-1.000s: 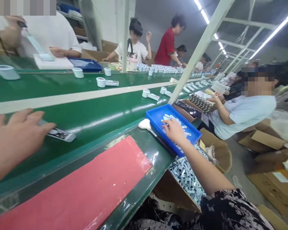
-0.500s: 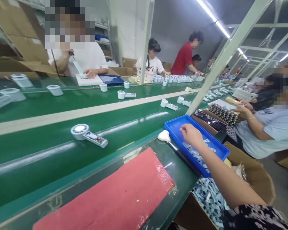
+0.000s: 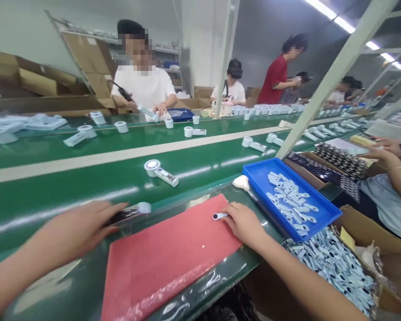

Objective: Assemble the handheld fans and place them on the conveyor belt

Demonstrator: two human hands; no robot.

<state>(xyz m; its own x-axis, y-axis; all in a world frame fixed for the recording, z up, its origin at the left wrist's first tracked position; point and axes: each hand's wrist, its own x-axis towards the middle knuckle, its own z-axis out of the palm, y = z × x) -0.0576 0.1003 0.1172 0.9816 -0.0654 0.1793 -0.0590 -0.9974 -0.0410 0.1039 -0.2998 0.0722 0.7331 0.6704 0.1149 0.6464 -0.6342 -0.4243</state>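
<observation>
My left hand (image 3: 83,223) is closed on a dark device with a pale round end (image 3: 143,207), at the near edge of the green belt. Between the fingertips of my right hand (image 3: 245,225) is a small light-blue part with a dark oval (image 3: 219,216), over the upper right of the red mat (image 3: 167,254). A blue tray (image 3: 254,178) of similar light-blue parts lies right of that hand. On the belt beyond the mat rests a round-headed device with an open handle (image 3: 160,172).
A white-tipped dark tool (image 3: 242,183) lies along the tray's left side. Below the tray, a cardboard box holds many light-blue pieces (image 3: 334,263). A slanted pale post (image 3: 330,84) rises behind the tray. Other people work across the belt and at the right.
My right hand has moved from the tray to the red mat with a small part. My left hand has come into view holding a device. The view has turned left.
</observation>
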